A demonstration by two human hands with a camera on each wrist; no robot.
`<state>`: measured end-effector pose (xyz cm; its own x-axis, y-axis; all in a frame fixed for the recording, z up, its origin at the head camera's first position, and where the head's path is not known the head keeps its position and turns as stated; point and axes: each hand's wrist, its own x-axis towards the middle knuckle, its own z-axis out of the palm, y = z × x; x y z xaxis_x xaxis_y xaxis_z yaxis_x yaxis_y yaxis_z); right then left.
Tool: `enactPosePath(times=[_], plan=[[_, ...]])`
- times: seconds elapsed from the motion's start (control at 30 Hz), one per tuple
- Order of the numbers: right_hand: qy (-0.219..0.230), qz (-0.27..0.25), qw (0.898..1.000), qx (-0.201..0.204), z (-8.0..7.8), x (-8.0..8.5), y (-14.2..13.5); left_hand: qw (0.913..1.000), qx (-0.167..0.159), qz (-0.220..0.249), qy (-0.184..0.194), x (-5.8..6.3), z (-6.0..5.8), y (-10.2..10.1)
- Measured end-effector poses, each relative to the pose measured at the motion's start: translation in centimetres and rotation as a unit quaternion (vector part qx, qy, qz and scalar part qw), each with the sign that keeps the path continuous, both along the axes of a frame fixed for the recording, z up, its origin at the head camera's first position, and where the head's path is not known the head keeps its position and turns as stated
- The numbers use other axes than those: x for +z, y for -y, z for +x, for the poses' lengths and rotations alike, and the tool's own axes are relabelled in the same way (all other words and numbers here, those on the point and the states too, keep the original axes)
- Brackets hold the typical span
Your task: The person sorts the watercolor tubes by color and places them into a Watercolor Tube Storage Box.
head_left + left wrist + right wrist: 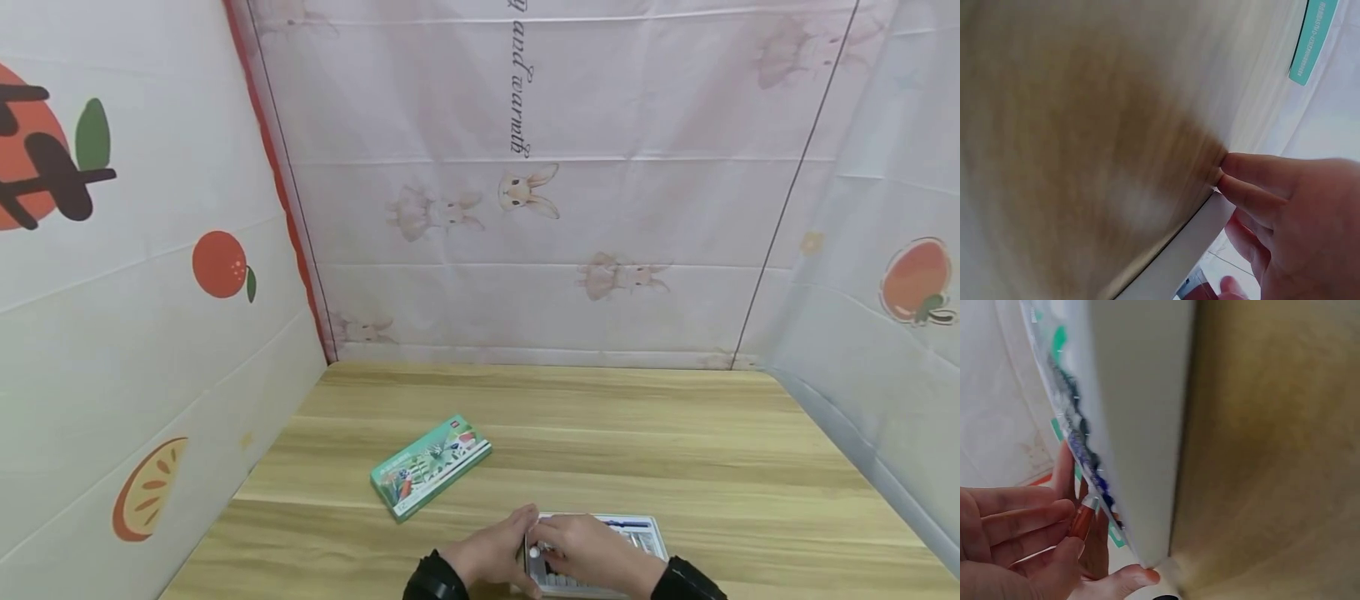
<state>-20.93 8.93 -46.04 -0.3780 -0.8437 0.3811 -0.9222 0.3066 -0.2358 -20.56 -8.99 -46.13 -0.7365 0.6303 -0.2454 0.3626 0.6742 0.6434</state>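
A shallow white box (660, 537) with dark and pale items in rows lies at the table's near side. My left hand (495, 546) holds its left end, with fingers at one corner (1222, 169) and the thumb at the other. Over that end, my right hand (588, 546) pinches a small reddish-brown tube (1083, 520) with a silvery end. In the left wrist view, part of the tube shows beyond the box's white side (1179, 259). In the right wrist view, green, blue and dark pieces show along the box's top edge. My right hand hides much of the contents.
A flat green box (431, 467) with printed pictures lies farther back on the left of the wooden table (675, 442). Printed cloth walls (465, 317) stand at the back and both sides. A black band circles each wrist.
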Motion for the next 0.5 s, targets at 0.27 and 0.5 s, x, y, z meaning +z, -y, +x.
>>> enactPosePath(times=[0.27, 0.5], plan=[[-0.011, -0.02, 1.0, 0.009, 0.2, -0.47, 0.29, 0.9997, -0.003, 0.022, 0.009, -0.11, -0.03, 0.14], [-0.062, 0.003, 0.998, 0.003, 0.19, -0.82, 0.46, 1.0, 0.001, 0.009, 0.004, -0.21, -0.1, 0.05]])
